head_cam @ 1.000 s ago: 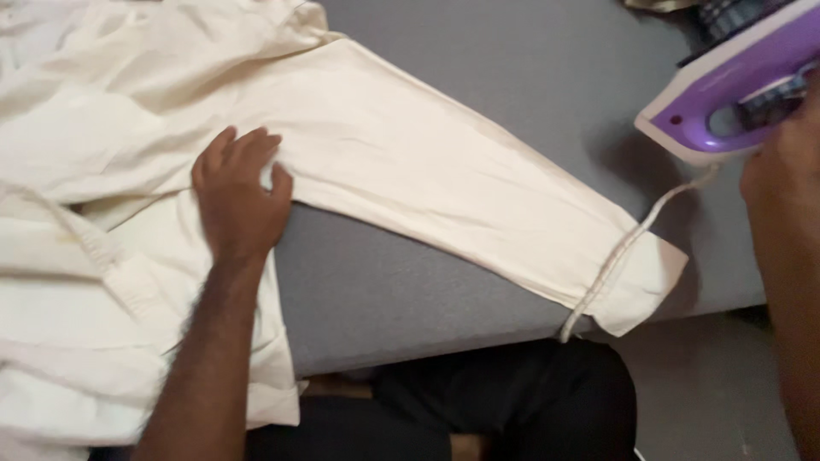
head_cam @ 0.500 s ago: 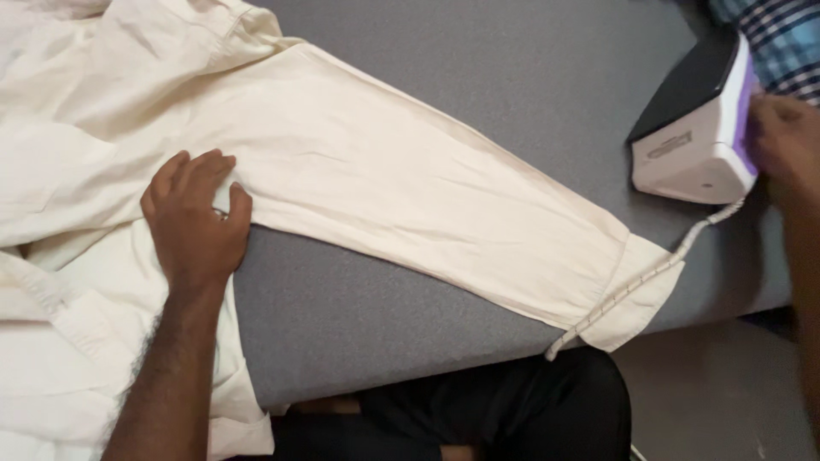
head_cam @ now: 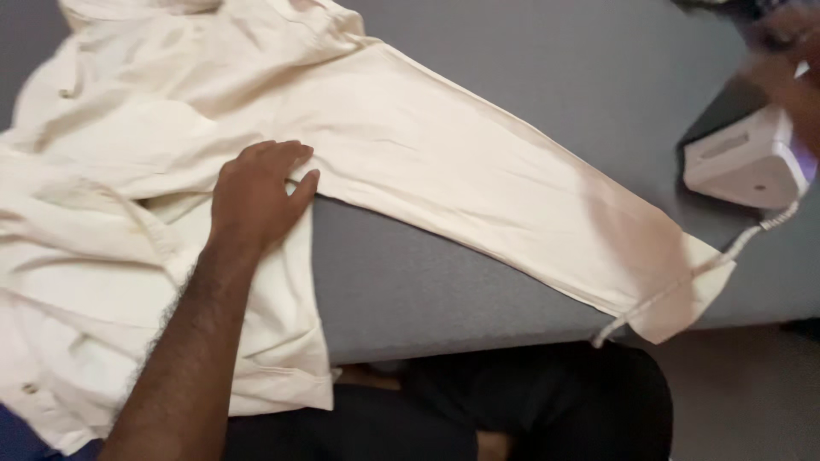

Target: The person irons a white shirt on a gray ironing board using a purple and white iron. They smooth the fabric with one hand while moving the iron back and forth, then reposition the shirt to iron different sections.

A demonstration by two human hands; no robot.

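Your left hand [head_cam: 256,192] lies open, pinning the cream shirt [head_cam: 410,162] flat; your blurred right hand [head_cam: 790,60], grip unclear, touches the upended iron [head_cam: 747,158], upper right.

A cream shirt [head_cam: 256,111] lies rumpled, its sleeve stretched flat rightward from the left fingers [head_cam: 286,158]. A white-and-purple iron [head_cam: 747,162] stands beneath the blurred right fingers [head_cam: 781,51].
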